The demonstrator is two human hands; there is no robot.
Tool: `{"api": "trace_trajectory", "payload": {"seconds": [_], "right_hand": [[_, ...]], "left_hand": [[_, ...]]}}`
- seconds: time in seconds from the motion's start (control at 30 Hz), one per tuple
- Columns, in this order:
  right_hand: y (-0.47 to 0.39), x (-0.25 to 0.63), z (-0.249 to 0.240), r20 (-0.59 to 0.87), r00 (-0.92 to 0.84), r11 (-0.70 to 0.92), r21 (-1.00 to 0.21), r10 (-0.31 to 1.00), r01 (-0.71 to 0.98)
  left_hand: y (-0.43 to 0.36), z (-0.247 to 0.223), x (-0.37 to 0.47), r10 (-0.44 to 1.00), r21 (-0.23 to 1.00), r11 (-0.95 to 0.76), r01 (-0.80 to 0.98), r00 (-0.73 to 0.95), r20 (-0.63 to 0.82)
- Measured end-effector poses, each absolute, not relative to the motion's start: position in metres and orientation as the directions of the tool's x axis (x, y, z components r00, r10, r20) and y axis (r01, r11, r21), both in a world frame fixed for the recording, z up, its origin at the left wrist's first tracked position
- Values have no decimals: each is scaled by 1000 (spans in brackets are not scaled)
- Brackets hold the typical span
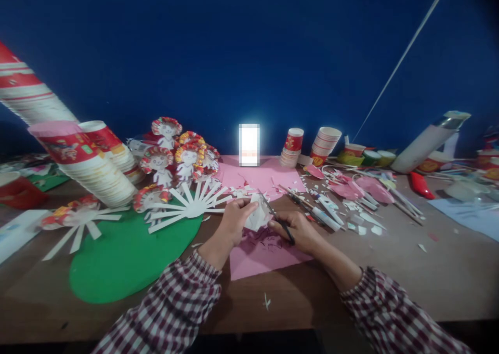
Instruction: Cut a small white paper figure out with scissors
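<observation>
My left hand [234, 221] pinches a small piece of white paper [258, 214] that has faint drawn lines on it. Black-handled scissors [287, 231] are in my right hand [298, 231], its fingers wrapped round the handles. The scissor blades point up and to the left, at the right edge of the paper. Both hands are above a pink sheet [255, 263] with dark marks. Paper scraps lie just behind them.
A green sheet [128, 265] and white fan-shaped strips [191, 208] lie left, near paper dolls [188, 159] and leaning stacked cups [93, 167]. More cups [324, 145], pens [325, 219], scraps and a red tube [421, 185] stand or lie right. A blue wall rises behind.
</observation>
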State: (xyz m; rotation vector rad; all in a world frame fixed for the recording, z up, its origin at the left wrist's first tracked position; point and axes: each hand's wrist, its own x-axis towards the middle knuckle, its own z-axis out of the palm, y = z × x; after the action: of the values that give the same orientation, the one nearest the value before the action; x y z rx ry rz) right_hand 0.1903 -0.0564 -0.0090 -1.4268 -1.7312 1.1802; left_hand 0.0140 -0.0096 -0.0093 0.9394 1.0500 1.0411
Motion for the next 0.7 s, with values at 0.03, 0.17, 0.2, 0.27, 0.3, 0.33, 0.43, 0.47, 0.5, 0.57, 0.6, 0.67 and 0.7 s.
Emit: {"api": "trace_trajectory", "payload": {"seconds": [0.03,0.17,0.2,0.27,0.3,0.33,0.43,0.47,0.5,0.57,0.6,0.67,0.7], "right_hand": [[-56,190,-9,-87,-245,27,-903,966,429],[-55,189,-8,-64,-218,21,-929,974,368],[-55,189,-8,-62,-211,14,-940,976,340],[-54,188,-7,-65,-204,-5,-961,977,278],[-54,187,-7,-68,-206,-13,-967,976,254],[-54,187,-7,-68,-210,-15,-970,975,243],[-54,186,-7,-64,-230,2,-961,971,278],[-54,186,-8,-69,-235,5,-954,969,300],[-54,186,-8,-76,-241,4,-948,968,317],[-54,186,-9,-95,-249,-4,-940,964,340],[-55,186,-9,-100,-255,-5,-938,962,346],[-55,186,-8,-89,-274,13,-937,957,349],[-56,186,-7,-76,-293,31,-938,953,344]], "left_hand": [[-9,-10,14,967,952,235,-198,150,-207],[-8,-11,12,980,957,181,-229,128,-155],[-7,-11,12,979,953,181,-241,133,-152],[-7,-12,11,976,947,193,-255,152,-158],[-6,-12,11,975,946,198,-258,155,-162],[-6,-12,10,975,945,198,-261,155,-161],[-4,-12,10,975,940,196,-278,155,-157],[-4,-11,9,974,939,204,-277,157,-166],[-4,-11,9,972,939,212,-271,159,-174],[-3,-10,9,976,945,200,-259,142,-168],[-3,-9,9,980,949,184,-255,125,-157],[-2,-8,10,986,954,157,-253,85,-140],[-2,-8,10,988,956,150,-251,63,-139]]}}
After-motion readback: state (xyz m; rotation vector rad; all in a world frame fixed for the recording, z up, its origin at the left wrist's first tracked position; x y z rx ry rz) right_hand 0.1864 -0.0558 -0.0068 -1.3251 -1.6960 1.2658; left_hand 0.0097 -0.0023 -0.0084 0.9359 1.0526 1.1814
